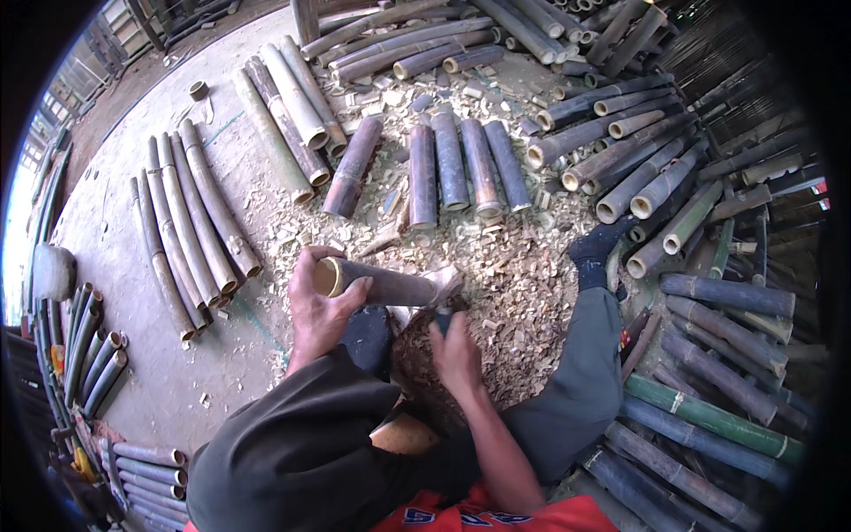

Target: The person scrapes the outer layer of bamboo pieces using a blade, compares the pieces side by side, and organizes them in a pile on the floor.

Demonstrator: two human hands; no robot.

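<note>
My left hand (321, 306) is wrapped round the near left end of a short brown bamboo section (386, 284), whose pale cut rim faces left. The section lies slanted, its far right end by a pale wood piece (448, 280). My right hand (457, 353) is closed on the dark handle of a bladed tool (443, 321), just below that far end. A light patch under the bamboo may be its blade; the rest is hidden. Beyond my hands, several short bamboo sections (450, 164) lie side by side on the chips.
Pale wood chips (514, 301) cover the floor ahead. Long bamboo poles (191, 222) lie at the left, more poles (284, 115) farther off. Cut bamboo is stacked (638, 151) at the far right, with a green pole (709, 417) nearer. My legs (567, 372) frame the work area.
</note>
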